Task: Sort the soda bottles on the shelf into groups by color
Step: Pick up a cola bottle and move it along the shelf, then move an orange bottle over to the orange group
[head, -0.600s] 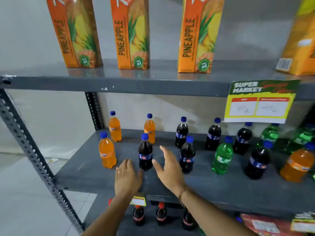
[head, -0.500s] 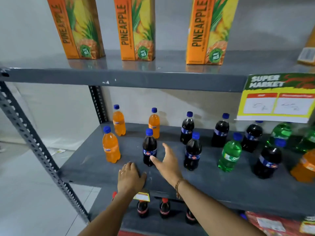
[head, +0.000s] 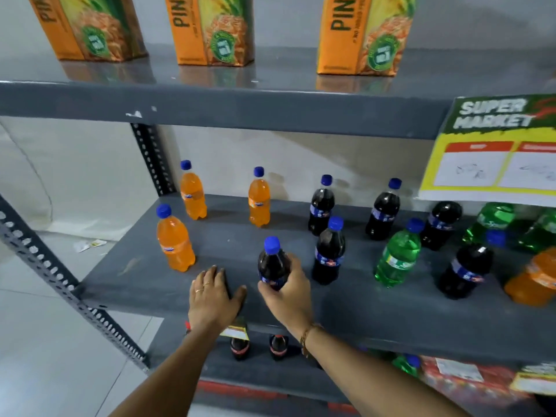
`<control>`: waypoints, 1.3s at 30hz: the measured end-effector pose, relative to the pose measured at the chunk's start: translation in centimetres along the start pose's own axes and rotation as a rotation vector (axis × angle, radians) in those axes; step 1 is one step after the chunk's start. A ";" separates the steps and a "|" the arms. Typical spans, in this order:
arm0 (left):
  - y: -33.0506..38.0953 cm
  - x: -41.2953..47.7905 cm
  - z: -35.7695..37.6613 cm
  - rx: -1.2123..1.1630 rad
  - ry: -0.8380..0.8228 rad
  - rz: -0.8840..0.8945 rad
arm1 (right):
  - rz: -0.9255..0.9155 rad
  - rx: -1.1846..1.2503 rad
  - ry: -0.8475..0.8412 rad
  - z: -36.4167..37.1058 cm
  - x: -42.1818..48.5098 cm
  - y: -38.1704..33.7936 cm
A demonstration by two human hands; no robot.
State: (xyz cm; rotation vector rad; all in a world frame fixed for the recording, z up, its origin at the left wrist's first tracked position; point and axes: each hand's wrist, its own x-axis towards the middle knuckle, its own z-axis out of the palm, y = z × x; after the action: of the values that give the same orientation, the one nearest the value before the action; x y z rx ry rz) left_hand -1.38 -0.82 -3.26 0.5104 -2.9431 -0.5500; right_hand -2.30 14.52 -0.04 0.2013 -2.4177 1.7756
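Observation:
On the grey middle shelf stand small soda bottles with blue caps. My right hand is closed around a dark cola bottle near the front edge, tilted a little. My left hand lies flat and empty on the shelf just left of it. Three orange bottles stand at the left: front, back left, back middle. Several more cola bottles stand to the right. A green bottle stands among them, more green ones and another orange bottle at far right.
Pineapple juice cartons stand on the upper shelf. A yellow supermarket sign hangs from its edge at the right and hides the tops of some bottles. Red-capped cola bottles stand on the lower shelf. A perforated metal upright runs at left.
My right hand has closed around the front cola bottle, which it was only reaching toward before, and drawn it toward the front edge. The camera has moved closer and to the left.

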 end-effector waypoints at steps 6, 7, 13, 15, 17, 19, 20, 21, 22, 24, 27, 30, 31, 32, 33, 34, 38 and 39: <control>1.1 0.1 0.4 0.063 -0.032 -0.011 | 0.017 0.006 0.317 -8.8 -2.4 2.9; 1.9 0.0 0.6 0.080 -0.035 -0.001 | 0.036 0.021 0.353 -9.9 -2.1 3.2; 8.5 -1.4 3.2 0.107 -0.100 0.021 | 0.023 0.053 0.316 -12.7 -0.1 4.2; 10.2 -2.3 4.1 0.071 -0.086 -0.008 | 0.007 0.067 0.269 -13.1 -0.3 4.7; 10.9 -3.0 4.7 0.064 -0.043 -0.024 | -0.010 0.062 0.246 -13.7 -1.2 5.4; 11.0 -3.2 4.9 0.087 -0.008 -0.025 | -0.007 0.072 0.319 -14.6 -1.9 6.8; 11.1 -3.3 5.1 0.097 -0.001 -0.026 | 0.015 0.081 0.382 -15.5 -2.2 7.8; 11.0 -3.2 5.0 0.096 0.004 -0.031 | 0.041 0.090 0.459 -16.2 -2.2 8.3; 11.0 -3.2 5.0 0.094 0.010 -0.037 | 0.062 0.092 0.549 -17.2 -2.1 8.9; 11.1 -3.2 5.2 0.093 0.022 -0.047 | 0.125 0.090 0.785 -19.8 -1.6 9.8; 11.0 -3.2 5.4 0.108 0.042 -0.043 | 0.234 0.012 1.116 -24.4 0.2 10.5; 11.1 -3.1 5.6 0.122 0.035 -0.053 | 0.342 -0.033 1.236 -28.6 2.1 11.3; 11.1 -3.1 5.6 0.125 0.036 -0.054 | 0.358 -0.038 1.219 -29.9 2.7 11.9; 11.1 -3.0 5.6 0.130 0.037 -0.056 | 0.362 -0.040 1.183 -31.0 3.3 12.5; 11.0 -3.0 5.6 0.134 0.035 -0.056 | 0.352 -0.047 1.139 -31.8 3.7 13.1; 11.1 -3.1 5.6 0.132 0.040 -0.057 | 0.330 -0.053 1.088 -32.7 4.2 13.7; 11.1 -3.1 5.6 0.140 0.058 -0.057 | 0.303 -0.060 1.007 -34.2 4.9 14.9; 11.0 -3.0 5.7 0.144 0.063 -0.055 | 0.291 -0.059 1.004 -34.2 4.7 15.0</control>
State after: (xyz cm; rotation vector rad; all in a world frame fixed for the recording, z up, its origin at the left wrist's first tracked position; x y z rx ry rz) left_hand -2.83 11.76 -4.68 0.6132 -2.9302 -0.3217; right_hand -8.73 51.47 -3.03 -0.8705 -1.7719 1.3616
